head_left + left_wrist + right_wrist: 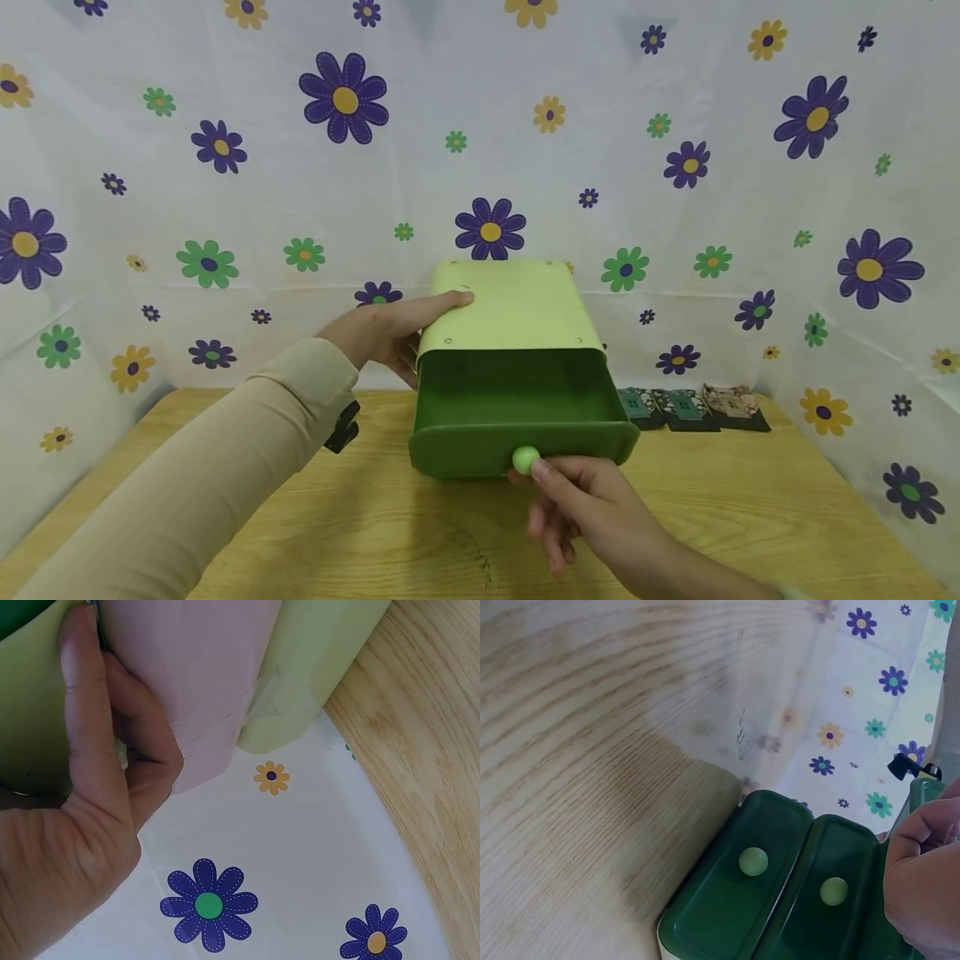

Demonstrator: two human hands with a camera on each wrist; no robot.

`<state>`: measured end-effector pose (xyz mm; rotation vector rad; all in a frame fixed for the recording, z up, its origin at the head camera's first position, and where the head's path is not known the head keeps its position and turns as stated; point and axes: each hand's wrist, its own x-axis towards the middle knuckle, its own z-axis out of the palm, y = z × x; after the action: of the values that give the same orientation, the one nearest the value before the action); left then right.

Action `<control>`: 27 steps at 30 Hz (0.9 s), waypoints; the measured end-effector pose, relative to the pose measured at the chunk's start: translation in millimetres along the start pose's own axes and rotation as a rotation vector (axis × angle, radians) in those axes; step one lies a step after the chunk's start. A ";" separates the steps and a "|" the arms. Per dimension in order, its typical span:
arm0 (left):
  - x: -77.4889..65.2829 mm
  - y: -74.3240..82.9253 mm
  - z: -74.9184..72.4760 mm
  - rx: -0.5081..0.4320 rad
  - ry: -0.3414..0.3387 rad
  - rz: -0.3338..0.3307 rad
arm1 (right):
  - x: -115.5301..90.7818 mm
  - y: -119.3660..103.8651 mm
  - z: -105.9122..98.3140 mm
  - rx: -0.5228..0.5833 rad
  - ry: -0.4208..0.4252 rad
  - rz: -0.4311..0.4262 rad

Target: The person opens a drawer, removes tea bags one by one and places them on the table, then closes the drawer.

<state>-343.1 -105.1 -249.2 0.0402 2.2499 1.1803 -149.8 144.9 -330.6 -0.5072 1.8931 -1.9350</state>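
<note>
A small drawer cabinet with a pale yellow-green top stands on the table, its dark green top drawer pulled partway out. The visible inside of the drawer is bare. My right hand pinches the round light-green knob on the drawer front between thumb and forefinger. At the cabinet's left side, my left hand grips the body, thumb over the top edge and fingers bent along the side. In the right wrist view, lower drawer fronts with similar knobs show. Pink and yellow-green side panels appear in the left wrist view.
Several small house-patterned pieces on black bases lie right of the cabinet. A black object is partly hidden behind my left sleeve. A flower-print cloth hangs behind and around the wooden table.
</note>
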 end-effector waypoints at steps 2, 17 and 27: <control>0.3 -0.5 -0.1 0.000 -0.001 -0.001 | 2.4 0.1 0.7 -0.006 0.006 -0.003; 2.6 -1.4 0.1 -0.013 -0.004 -0.006 | 32.4 0.2 -6.4 -0.045 0.072 -0.051; 0.9 0.8 -0.8 -0.003 0.000 -0.012 | 49.1 -0.8 -12.5 -0.046 0.064 -0.021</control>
<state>-344.4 -105.0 -248.6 0.0255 2.2448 1.1778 -198.4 130.7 -330.6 -0.4857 1.9840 -1.9460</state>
